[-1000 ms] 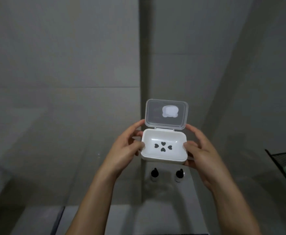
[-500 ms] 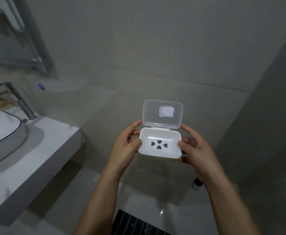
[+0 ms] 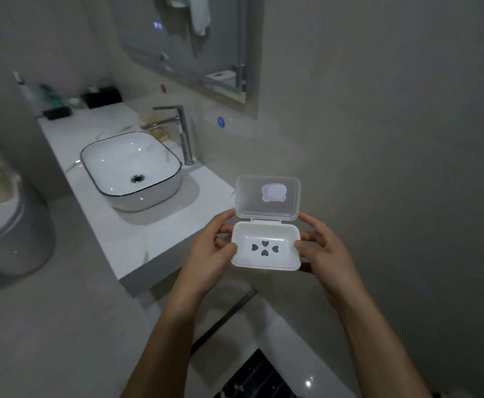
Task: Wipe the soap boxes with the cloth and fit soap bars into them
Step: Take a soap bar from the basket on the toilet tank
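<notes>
White soap box held in mid-air between both hands: left hand grips its left end, right hand grips its right end, fingers curled round the edges. Long axis runs left-right; clear lid stands open, hinged at the far side. Four heart-shaped holes in the base. Bathroom: white counter with sink and faucet to the left, tiled wall behind.

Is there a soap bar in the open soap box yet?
No, the white soap box held between the left hand and right hand is empty, with only its four heart-shaped drain holes showing under the raised clear lid.
</notes>
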The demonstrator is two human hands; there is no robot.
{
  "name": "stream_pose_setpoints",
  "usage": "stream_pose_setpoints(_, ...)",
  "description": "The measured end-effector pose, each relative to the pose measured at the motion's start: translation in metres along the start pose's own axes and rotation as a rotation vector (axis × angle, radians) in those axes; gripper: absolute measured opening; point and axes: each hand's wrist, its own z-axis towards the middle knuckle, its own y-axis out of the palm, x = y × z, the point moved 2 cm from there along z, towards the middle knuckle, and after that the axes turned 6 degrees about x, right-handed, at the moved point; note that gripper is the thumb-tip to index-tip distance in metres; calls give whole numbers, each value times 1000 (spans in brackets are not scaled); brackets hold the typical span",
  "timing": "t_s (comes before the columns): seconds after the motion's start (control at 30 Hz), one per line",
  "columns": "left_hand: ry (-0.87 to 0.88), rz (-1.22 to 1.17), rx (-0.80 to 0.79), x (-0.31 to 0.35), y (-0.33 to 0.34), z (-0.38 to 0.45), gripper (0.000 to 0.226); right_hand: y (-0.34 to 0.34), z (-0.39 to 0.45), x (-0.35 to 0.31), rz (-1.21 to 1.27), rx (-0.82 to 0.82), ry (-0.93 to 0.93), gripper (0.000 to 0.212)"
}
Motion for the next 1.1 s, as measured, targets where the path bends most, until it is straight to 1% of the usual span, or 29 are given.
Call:
stream_pose_setpoints(0.17,-93,56,235,-24,-67,5,62,82,35,5,-56,-234,-10,57)
stream_pose_setpoints(0.3,-149,92,440,-38,-107,3,61,145,58,5,-93,-433,-13,56)
stream_pose_setpoints(0.4,-211,103,571,-45,-128,4,63,185,72,0,-147,-583,-39,54)
stream_pose_setpoints(0.6,-297,153,802,-56,-152,1,61,248,95,-10,-219,-818,-90,53)
stream_pose_setpoints(0.77,-343,133,932,-62,-166,-10,64,290,99,-8,-247,-977,-93,54)
stream_pose_setpoints(0.93,-378,137,1019,-72,-192,-23,64,333,86,-4,-245,-1101,-84,55)
stream_pose_setpoints(1.1,-400,135,1057,-89,-241,-30,64,388,66,0,-260,-1165,-84,52)
